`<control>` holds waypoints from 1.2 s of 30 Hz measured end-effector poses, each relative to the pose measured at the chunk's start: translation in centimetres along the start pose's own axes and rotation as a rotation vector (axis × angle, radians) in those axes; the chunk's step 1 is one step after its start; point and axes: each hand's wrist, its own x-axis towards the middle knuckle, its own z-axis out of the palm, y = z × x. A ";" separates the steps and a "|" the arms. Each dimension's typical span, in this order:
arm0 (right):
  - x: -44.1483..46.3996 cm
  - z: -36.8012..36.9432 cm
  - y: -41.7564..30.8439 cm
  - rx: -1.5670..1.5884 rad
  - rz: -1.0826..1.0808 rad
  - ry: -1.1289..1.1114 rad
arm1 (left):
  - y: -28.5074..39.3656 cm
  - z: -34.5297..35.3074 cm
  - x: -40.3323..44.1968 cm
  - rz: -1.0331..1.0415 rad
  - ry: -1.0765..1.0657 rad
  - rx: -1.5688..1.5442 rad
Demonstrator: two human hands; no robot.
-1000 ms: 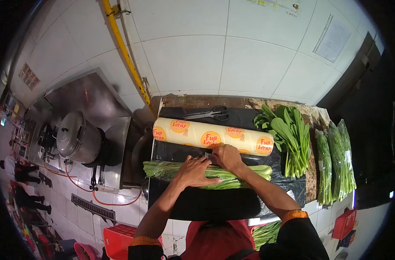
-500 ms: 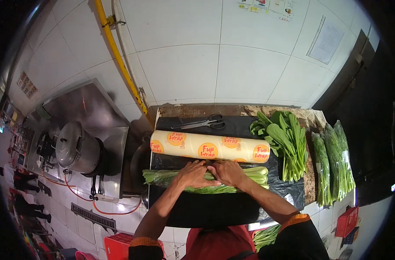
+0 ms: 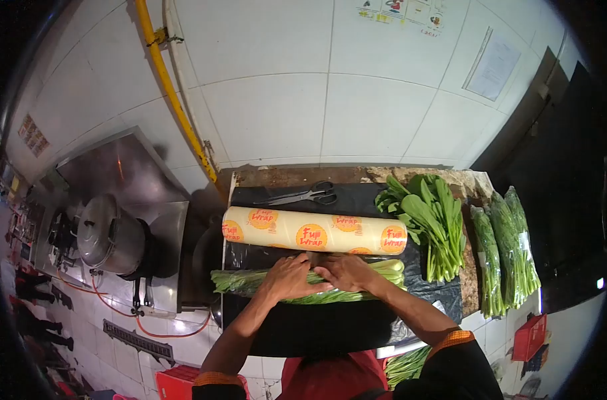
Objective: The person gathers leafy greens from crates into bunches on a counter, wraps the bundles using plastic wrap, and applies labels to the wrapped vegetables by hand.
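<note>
A long bundle of green leafy vegetables (image 3: 242, 283) lies across the dark-covered table, its pale stem ends to the right and clear plastic film on part of it. My left hand (image 3: 291, 277) curls over the middle of the bundle. Close beside it, my right hand (image 3: 349, 273) rests over the stem side with fingers bent round the far edge. The thumbs nearly meet, and the fingertips are partly hidden. Just beyond both hands lies a big roll of Fuji Wrap cling film (image 3: 283, 228), with scissors (image 3: 310, 195) behind it.
Loose leafy greens (image 3: 433, 223) lie to the right of the roll. Plastic-wrapped bundles (image 3: 513, 240) lie at the table's right edge. A lidded pot (image 3: 110, 237) stands on a stove at left. Red crates (image 3: 530, 338) and more greens (image 3: 407, 367) sit lower down.
The whole view has shifted slightly left and down. Both hands remain on the bundle, with only small finger movements; the right hand's fingers are stretched a little further.
</note>
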 end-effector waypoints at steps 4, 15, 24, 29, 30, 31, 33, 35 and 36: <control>-0.3 0.6 0.1 -0.051 -0.060 0.070 | 0.8 -0.5 -1.1 -0.014 -0.008 -0.020; -3.4 -1.6 -2.4 -0.170 -0.164 0.215 | -1.0 -0.7 0.6 0.046 -0.040 -0.032; -2.2 -0.1 -0.6 -0.387 -0.015 0.033 | 0.0 -1.8 0.3 0.007 0.113 -0.042; -3.1 -3.1 1.0 0.056 -0.067 -0.021 | 2.6 2.6 -1.5 0.169 0.327 0.252; -3.5 -4.8 2.1 0.080 -0.045 0.023 | 2.6 2.2 -1.3 0.160 0.263 0.283; -3.6 -6.0 2.7 0.102 -0.027 0.060 | 2.9 1.8 -1.2 0.143 0.201 0.308; -2.8 -6.5 2.1 -0.232 -0.036 0.279 | 3.7 1.7 -0.3 0.122 0.206 0.294; -1.2 -5.5 3.0 -0.389 -0.094 0.285 | 3.0 2.5 1.1 0.130 0.132 0.361; -0.5 -5.5 3.0 -0.415 -0.060 0.293 | 2.7 2.3 0.9 0.223 0.265 0.414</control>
